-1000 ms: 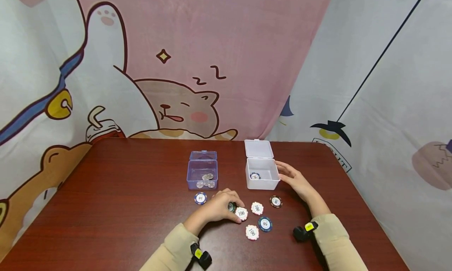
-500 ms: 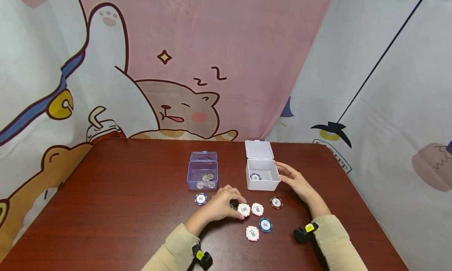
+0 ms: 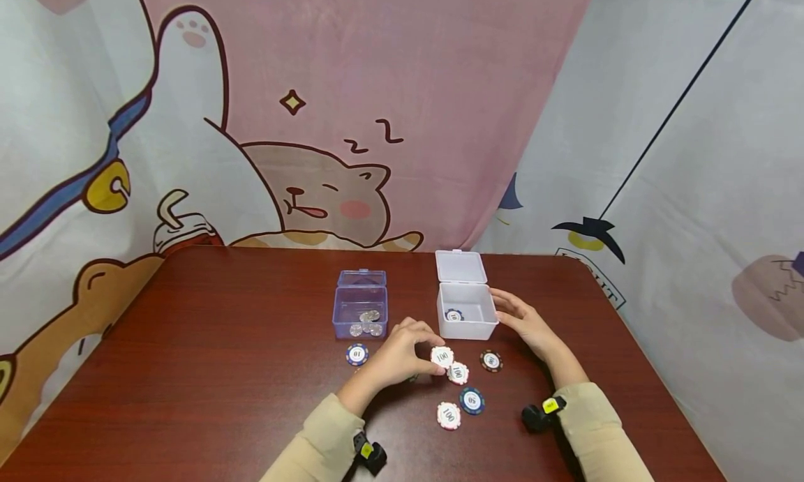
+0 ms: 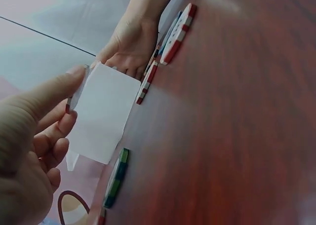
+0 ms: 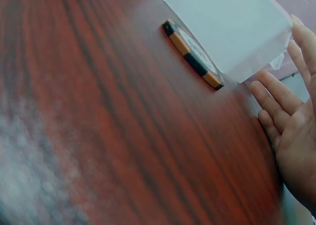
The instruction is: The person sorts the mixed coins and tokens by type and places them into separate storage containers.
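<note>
My left hand (image 3: 398, 353) pinches a white poker chip (image 3: 442, 357) marked 100 between thumb and fingers, raised off the table in the left wrist view. In front of it stands a white plastic box (image 3: 480, 331), lid tipped back, holding a blue-and-white poker chip (image 3: 454, 315). My right hand (image 3: 529, 328) rests its fingertips against the box's right side, fingers loosely extended. Below the pinched chip lies another white 100 chip (image 3: 458, 373). A green poker chip (image 4: 116, 178) on the table is mostly hidden behind my left hand in the head view.
Nearer me lie a white chip (image 3: 449, 416) and a blue 50 chip (image 3: 472, 400). A black-and-orange chip (image 3: 491, 360) sits by the white box. To the left are a blue 10 chip (image 3: 356, 354) and an open translucent blue box (image 3: 341, 306) with several silver coins.
My left hand has carried the white 100 chip up and to the right, toward the white box. The right hand has stayed at the box's side.
</note>
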The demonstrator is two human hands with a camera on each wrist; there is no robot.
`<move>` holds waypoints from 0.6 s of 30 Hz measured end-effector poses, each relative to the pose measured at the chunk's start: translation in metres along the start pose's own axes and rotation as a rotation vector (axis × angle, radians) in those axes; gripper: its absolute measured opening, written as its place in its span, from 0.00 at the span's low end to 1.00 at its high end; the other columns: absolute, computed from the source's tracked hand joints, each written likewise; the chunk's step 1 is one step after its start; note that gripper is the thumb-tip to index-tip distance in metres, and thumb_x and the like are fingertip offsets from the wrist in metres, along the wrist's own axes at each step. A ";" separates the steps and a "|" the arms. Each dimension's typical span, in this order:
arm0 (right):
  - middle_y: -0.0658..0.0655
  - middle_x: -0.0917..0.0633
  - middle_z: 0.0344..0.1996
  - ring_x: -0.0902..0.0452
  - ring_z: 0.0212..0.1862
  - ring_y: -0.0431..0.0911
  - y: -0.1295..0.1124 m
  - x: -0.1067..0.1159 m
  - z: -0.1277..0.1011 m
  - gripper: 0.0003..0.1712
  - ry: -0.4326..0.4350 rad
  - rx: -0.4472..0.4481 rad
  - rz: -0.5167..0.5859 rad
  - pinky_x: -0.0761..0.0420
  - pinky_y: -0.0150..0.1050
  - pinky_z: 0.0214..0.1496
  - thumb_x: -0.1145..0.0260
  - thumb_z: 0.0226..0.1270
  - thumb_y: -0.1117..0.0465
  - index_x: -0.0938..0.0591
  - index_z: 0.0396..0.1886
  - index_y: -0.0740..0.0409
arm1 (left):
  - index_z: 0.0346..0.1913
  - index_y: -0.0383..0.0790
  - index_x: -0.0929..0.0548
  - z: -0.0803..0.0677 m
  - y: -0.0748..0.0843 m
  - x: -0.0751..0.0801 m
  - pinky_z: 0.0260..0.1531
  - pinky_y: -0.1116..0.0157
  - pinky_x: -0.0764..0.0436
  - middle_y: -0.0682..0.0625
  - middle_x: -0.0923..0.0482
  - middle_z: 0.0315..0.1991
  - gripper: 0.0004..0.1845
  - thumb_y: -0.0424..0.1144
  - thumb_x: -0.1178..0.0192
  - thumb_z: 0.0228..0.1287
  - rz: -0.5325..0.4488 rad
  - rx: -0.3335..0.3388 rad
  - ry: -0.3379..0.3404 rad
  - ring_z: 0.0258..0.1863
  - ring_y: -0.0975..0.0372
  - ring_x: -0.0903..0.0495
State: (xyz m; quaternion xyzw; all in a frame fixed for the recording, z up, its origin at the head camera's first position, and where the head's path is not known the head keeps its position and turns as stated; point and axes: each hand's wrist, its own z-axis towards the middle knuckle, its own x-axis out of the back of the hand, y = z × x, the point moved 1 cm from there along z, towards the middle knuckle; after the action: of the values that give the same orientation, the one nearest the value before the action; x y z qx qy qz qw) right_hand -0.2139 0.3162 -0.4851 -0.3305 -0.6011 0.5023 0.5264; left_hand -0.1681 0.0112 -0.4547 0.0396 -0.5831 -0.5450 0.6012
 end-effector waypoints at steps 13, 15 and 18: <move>0.65 0.31 0.65 0.31 0.61 0.45 0.000 0.000 0.001 0.30 -0.003 0.015 0.011 0.31 0.34 0.56 0.41 0.71 0.62 0.35 0.71 0.56 | 0.43 0.44 0.12 0.025 0.011 0.005 0.48 0.62 0.36 0.58 0.21 0.39 0.20 0.43 0.22 0.43 -0.042 0.034 0.077 0.44 0.65 0.31; 0.65 0.31 0.65 0.31 0.61 0.45 0.001 0.001 0.001 0.30 -0.008 0.019 0.013 0.30 0.33 0.55 0.42 0.71 0.63 0.35 0.71 0.57 | 0.44 0.44 0.12 0.029 0.011 0.005 0.48 0.62 0.36 0.58 0.22 0.38 0.20 0.43 0.23 0.44 -0.045 0.048 0.092 0.44 0.65 0.32; 0.65 0.31 0.65 0.31 0.61 0.46 0.001 0.000 0.001 0.30 -0.011 0.020 0.014 0.30 0.32 0.55 0.42 0.71 0.62 0.35 0.71 0.57 | 0.44 0.42 0.13 0.035 0.011 0.005 0.47 0.61 0.36 0.57 0.22 0.37 0.20 0.42 0.23 0.44 -0.050 0.059 0.124 0.44 0.63 0.31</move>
State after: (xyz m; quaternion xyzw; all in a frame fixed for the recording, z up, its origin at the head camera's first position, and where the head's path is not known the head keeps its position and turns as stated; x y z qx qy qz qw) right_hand -0.2146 0.3166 -0.4854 -0.3269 -0.5967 0.5136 0.5228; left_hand -0.1885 0.0324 -0.4329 0.1055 -0.5593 -0.5391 0.6209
